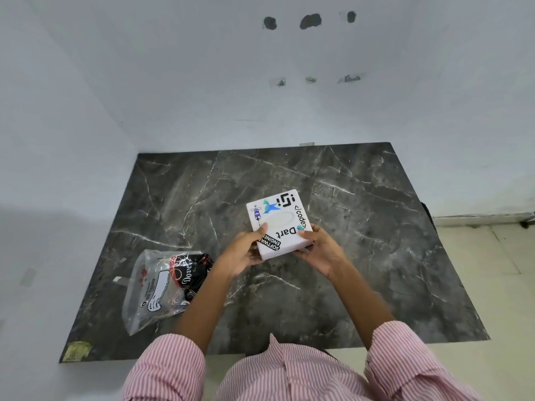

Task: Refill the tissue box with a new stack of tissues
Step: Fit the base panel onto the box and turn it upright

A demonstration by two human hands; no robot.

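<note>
**Now you hold the box to open it**

You grip the tissue box [279,224] from both sides, left hand [246,251] and right hand [318,250], over the tabletop [376,256], probably to find its opening. The tissue pack [165,285] waits at your left.

A dark grey marble table [362,215] with white veins fills a corner between two pale, plain walls [173,68]. The far wall bears three dark holes [310,21] above three scuffed patches [311,80]. Cream floor tiles [486,256] show to the right.
</note>
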